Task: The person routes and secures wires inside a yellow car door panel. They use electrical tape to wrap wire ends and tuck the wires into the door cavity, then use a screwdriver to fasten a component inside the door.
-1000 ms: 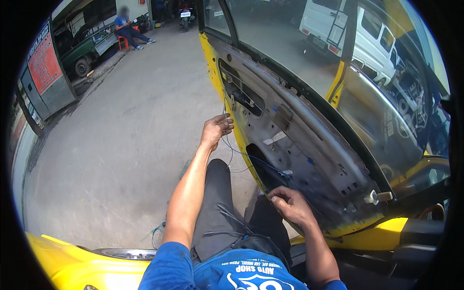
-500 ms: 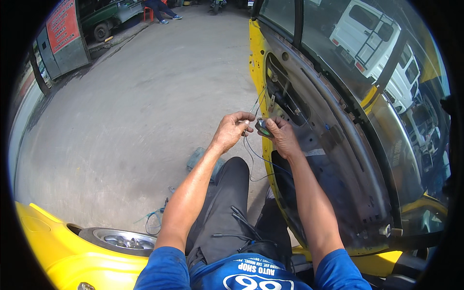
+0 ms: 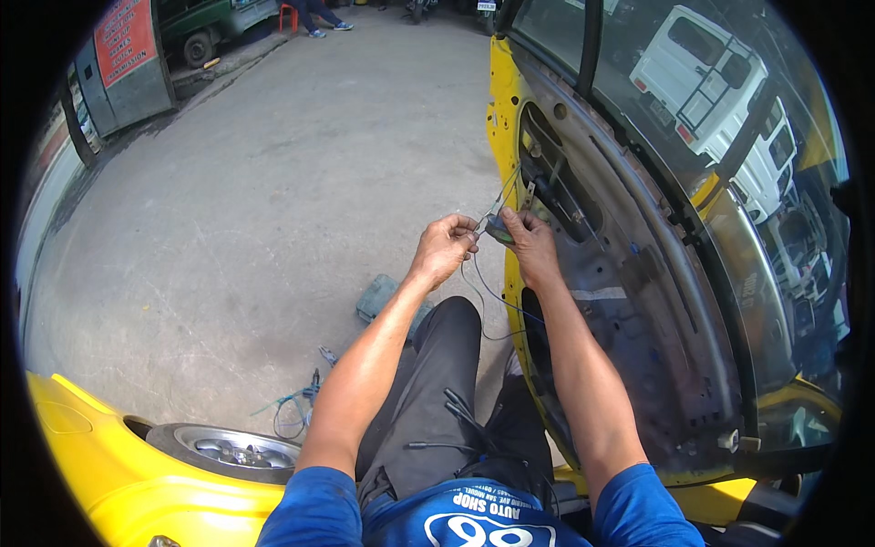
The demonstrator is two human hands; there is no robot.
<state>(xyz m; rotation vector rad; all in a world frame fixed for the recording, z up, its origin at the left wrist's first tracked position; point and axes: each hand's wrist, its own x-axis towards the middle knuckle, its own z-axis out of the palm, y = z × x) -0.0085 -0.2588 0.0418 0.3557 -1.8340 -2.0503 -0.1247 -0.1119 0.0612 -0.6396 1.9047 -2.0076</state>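
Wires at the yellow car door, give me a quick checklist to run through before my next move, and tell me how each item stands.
1. Left hand pinching the wires: ok.
2. Right hand holding the small dark roll-like item close to the wires: ok.
3. Wires clear of the yellow door edge: not ok, they run across it.
4. Wire ends bare or joined: cannot tell, too small to make out.
5. Ground by the wheel free of loose things: not ok, a cable tangle lies there.
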